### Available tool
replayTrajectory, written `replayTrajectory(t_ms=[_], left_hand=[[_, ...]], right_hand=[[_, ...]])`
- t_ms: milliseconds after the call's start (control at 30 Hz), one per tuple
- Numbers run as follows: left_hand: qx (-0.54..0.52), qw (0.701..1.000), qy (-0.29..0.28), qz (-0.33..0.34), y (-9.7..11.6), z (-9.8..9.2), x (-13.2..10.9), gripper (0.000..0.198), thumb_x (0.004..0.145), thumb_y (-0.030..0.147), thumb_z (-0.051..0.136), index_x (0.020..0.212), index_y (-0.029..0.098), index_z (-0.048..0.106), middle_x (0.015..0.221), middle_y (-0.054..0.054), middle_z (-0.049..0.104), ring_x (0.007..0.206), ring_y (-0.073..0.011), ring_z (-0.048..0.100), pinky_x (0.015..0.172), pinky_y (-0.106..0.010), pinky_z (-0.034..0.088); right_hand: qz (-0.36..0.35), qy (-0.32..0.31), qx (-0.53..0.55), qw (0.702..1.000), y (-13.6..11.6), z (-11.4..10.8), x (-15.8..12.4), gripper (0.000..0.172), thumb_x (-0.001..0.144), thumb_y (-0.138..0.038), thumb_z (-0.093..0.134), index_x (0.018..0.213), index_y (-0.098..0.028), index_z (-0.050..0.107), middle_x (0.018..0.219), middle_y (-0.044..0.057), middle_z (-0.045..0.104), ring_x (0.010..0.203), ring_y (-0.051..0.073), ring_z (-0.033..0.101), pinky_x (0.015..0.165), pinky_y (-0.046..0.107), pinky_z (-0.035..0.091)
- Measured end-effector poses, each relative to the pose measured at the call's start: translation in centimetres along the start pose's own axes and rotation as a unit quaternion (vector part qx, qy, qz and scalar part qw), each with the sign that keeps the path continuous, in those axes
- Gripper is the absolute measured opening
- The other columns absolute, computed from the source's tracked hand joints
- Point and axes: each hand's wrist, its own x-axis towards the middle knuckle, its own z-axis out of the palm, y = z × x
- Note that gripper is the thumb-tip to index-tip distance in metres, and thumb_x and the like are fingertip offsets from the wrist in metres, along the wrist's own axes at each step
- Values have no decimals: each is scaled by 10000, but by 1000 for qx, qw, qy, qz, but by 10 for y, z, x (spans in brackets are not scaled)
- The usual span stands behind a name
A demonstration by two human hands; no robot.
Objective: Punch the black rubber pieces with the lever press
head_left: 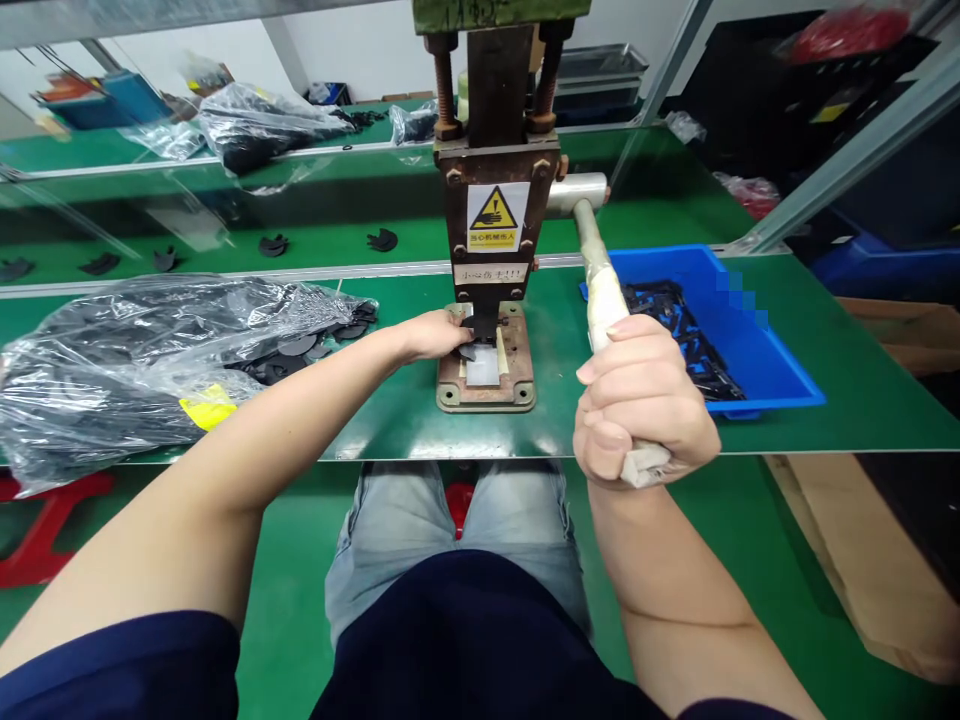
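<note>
Your right grip (646, 402) is clenched round the lever (597, 262). Your left grip (436, 335) (fingertips partly hidden) pinches a black piece (467, 352) at the press (458, 215).

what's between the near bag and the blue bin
In the head view, the press stands between them, with the left hand at its base.

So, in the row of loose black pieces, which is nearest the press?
The rightmost piece, left of the press; the other four lie farther left.
</note>
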Motion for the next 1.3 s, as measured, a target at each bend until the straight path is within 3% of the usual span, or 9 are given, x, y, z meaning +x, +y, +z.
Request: replayTrajectory(t_ms=[100, 233, 367, 467, 633, 833, 1000, 1300], left_hand=[[-10, 1000, 11, -3, 5, 7, -3, 234, 797, 391, 854, 833, 177, 765, 802, -17, 732, 749, -165, 641, 726, -262, 506], [-26, 998, 38, -39, 6, 13, -10, 207, 862, 355, 818, 816, 164, 753, 717, -11, 682, 614, -130, 566, 616, -248, 464], [-74, 994, 22, -71, 3, 12, -11, 285, 910, 371, 803, 759, 168, 671, 535, 23, 501, 431, -85, 368, 444, -243, 278], [-115, 989, -17, -95, 0, 9, -9, 319, 902, 402, 820, 780, 199, 606, 477, 69, 371, 365, -68, 272, 405, -242, 171], [-113, 989, -7, -97, -7, 8, -9, 393, 939, 506, 759, 770, 211, 562, 511, 22, 487, 387, -119, 479, 402, -237, 243], [-106, 991, -23, -78, -5, 5, -8, 295, 889, 408, 844, 834, 181, 664, 512, 28, 516, 371, -95, 447, 404, -220, 198], [-85, 989, -40, -115, 3, -5, 0, 268, 821, 333, 909, 840, 172, 695, 490, 27, 517, 347, -93, 422, 401, -234, 185], [-155, 979, -26, -129, -5, 9, -11, 322, 926, 432, 825, 863, 189, 622, 531, 42, 531, 405, -124, 568, 418, -231, 331]], right_hand=[[4, 6, 0, 1000, -1, 0, 0, 349, 971, -412, 667, 693, -251, 531, 619, -84, 600, 672, 122, 675, 919, 481, 619], [-7, -5, 1, 1000, -1, 0, 1, 300, 955, -362, 662, 709, -243, 539, 638, -79, 608, 681, 119, 679, 932, 468, 613], [-20, -7, -9, 1000, 1, 1, 3, 299, 947, -358, 658, 712, -247, 511, 627, -77, 602, 670, 118, 678, 928, 452, 608], [-22, 1, -4, 1000, 0, 1, 4, 290, 931, -319, 664, 705, -239, 500, 630, -73, 603, 671, 123, 679, 936, 453, 599], [-3, -17, -12, 1000, -4, -2, 3, 270, 923, -332, 674, 712, -238, 536, 641, -64, 613, 690, 130, 686, 986, 471, 588], [-27, -10, 1, 1000, 2, -3, 1, 263, 919, -297, 670, 714, -236, 516, 645, -71, 611, 697, 123, 689, 958, 466, 594], [-31, 4, 7, 999, 7, 0, -1, 304, 931, -375, 667, 695, -245, 525, 619, -75, 579, 671, 122, 673, 916, 463, 597], [-43, 16, 7, 999, 3, 3, 3, 277, 904, -306, 666, 695, -230, 500, 620, -67, 593, 657, 126, 669, 893, 473, 587]])
